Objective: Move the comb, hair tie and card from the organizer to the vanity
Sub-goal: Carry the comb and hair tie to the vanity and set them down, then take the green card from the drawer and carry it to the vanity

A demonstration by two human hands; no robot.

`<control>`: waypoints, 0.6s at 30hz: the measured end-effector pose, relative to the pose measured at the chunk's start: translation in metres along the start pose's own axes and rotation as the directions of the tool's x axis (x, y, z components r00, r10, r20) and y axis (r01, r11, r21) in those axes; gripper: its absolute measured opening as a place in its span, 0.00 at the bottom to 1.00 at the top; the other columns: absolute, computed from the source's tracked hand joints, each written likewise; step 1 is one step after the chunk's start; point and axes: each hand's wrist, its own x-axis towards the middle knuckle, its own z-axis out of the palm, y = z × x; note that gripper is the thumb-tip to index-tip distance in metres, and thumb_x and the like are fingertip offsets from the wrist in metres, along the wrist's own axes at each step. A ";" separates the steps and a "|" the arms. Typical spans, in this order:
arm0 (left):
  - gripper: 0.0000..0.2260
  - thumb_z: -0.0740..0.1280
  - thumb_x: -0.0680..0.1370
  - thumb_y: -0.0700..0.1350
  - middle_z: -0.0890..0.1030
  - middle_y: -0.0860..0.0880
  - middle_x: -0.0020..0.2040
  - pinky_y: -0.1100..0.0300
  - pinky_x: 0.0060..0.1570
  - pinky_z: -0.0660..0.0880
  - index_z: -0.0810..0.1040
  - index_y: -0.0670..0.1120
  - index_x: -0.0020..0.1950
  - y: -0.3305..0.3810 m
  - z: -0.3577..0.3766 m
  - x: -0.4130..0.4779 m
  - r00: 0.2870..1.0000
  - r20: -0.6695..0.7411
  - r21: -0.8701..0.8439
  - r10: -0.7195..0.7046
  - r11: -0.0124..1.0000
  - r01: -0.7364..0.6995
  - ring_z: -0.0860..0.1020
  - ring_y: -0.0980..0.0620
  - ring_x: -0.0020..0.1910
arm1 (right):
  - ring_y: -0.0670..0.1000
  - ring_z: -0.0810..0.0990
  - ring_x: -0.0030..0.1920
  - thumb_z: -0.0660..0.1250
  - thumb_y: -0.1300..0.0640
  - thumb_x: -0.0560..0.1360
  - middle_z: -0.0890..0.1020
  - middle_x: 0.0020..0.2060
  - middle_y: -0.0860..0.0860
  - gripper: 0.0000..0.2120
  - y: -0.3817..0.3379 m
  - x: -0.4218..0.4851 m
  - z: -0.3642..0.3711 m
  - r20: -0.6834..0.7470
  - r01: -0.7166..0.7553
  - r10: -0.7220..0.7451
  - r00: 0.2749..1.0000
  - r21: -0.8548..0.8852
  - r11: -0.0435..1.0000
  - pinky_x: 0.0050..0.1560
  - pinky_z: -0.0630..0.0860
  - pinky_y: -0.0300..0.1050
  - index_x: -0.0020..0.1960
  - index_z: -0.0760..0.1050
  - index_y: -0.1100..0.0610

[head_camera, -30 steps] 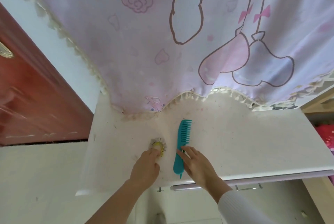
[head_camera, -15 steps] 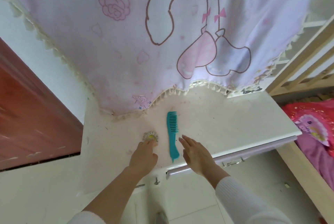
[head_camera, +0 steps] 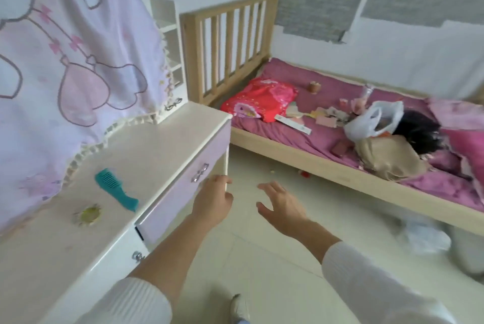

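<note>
A teal comb lies flat on the white vanity top, handle toward the front edge. A yellow-green hair tie with a frilly rim rests on the top to the comb's left. My left hand hovers in front of the lilac drawer front, off the vanity, fingers loosely curled and holding nothing. My right hand is out over the floor with fingers spread and empty. No card can be picked out with certainty; small cards and papers lie among the clutter on the bed.
A pink cartoon-print cloth hangs over the vanity's back. To the right stands a wooden bed with a purple sheet, a red pouch, a white plastic bag and scattered small items. Pale tiled floor lies between.
My view has swung right from the vanity top toward the bed. Both hands have left the comb and hair tie, which stay on the vanity, and now hover in front of it.
</note>
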 end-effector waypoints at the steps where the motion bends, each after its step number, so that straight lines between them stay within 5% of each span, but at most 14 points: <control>1: 0.17 0.63 0.74 0.39 0.75 0.45 0.63 0.54 0.56 0.72 0.74 0.45 0.63 0.028 0.014 -0.005 0.997 0.036 -0.009 0.065 0.998 -0.065 0.72 0.45 0.63 | 0.53 0.75 0.58 0.61 0.49 0.76 0.75 0.62 0.50 0.21 0.018 -0.027 -0.017 -0.030 -0.069 0.069 0.997 -0.002 0.998 0.48 0.69 0.43 0.66 0.67 0.53; 8: 0.16 0.63 0.74 0.40 0.74 0.48 0.63 0.55 0.54 0.71 0.74 0.47 0.61 0.228 0.115 -0.062 0.860 0.248 -0.091 0.447 0.894 -0.439 0.73 0.47 0.60 | 0.55 0.74 0.59 0.64 0.50 0.75 0.76 0.60 0.53 0.22 0.123 -0.219 -0.127 -0.249 -0.487 0.473 0.845 0.005 0.873 0.54 0.74 0.49 0.66 0.68 0.56; 18: 0.16 0.61 0.74 0.42 0.75 0.46 0.63 0.52 0.60 0.69 0.74 0.47 0.61 0.532 0.286 -0.263 0.438 0.416 -0.280 0.797 0.571 -0.772 0.71 0.45 0.62 | 0.56 0.77 0.55 0.64 0.48 0.74 0.77 0.58 0.53 0.21 0.231 -0.571 -0.260 -0.491 -0.845 0.777 0.395 0.138 0.517 0.52 0.74 0.48 0.65 0.68 0.53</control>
